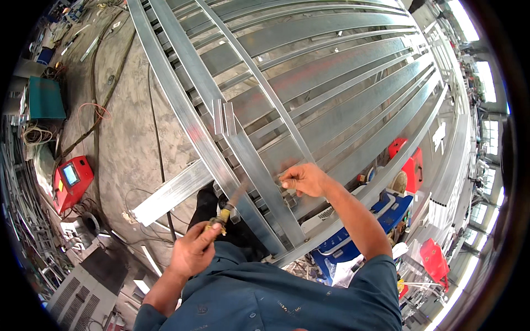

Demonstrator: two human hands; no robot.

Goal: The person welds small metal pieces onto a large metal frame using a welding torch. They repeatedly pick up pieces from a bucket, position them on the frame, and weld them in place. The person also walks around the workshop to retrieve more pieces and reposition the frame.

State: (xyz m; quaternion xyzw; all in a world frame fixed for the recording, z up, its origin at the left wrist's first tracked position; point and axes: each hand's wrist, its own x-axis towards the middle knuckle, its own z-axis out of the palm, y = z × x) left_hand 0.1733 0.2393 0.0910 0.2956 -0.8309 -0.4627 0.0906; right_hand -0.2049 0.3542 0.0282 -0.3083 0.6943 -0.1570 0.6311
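In the lower centre, the left hand grips a torch, tip pointing up. The right hand, arm bent, pinches a small bracket on the frame.

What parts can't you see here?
- Tool tip: motion-blurred in the head view, its shape unclear.
- What the right hand pinches: hidden by its fingers.
- Left hand grip: the hand's back covers the tool handle.
- Frame top: cut off by the picture edge.

Tool tip motion-blurred, kind unclear; right hand fingertips hide small part against steel frame; frame's far ends cut off.
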